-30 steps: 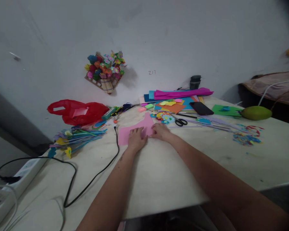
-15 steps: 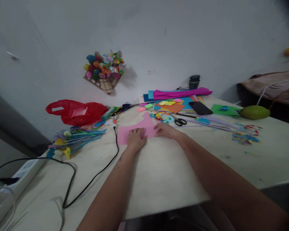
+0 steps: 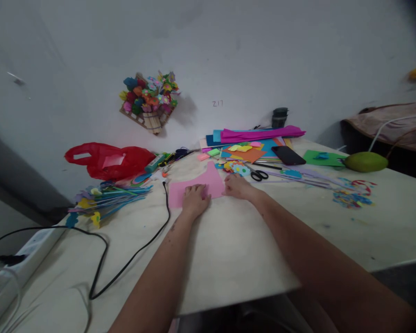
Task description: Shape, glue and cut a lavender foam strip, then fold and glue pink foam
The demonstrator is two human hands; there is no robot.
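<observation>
A pink paper sheet point(image 3: 213, 180) with an irregular cut outline lies flat on the pale table. My left hand point(image 3: 195, 200) rests on its lower middle, fingers stretched out and pressing it down. At the sheet's right edge is my right hand point(image 3: 236, 186), its fingers curled together in a pinch. Whatever is between those fingertips is too small or hidden to make out. Just beyond my right hand lie black-handled scissors point(image 3: 259, 175) and several paper flowers point(image 3: 241, 169).
A black cable point(image 3: 138, 252) runs left of my left arm to a power strip point(image 3: 38, 245). Behind are a red plastic bag point(image 3: 107, 162), stacked coloured sheets point(image 3: 263, 135) and a phone point(image 3: 288, 155). A green fruit point(image 3: 365, 162) and paper scraps point(image 3: 351, 199) lie right.
My right hand's fingers have curled in more tightly at the sheet's right edge. The left hand and the pink sheet keep their places; the view has shifted very slightly.
</observation>
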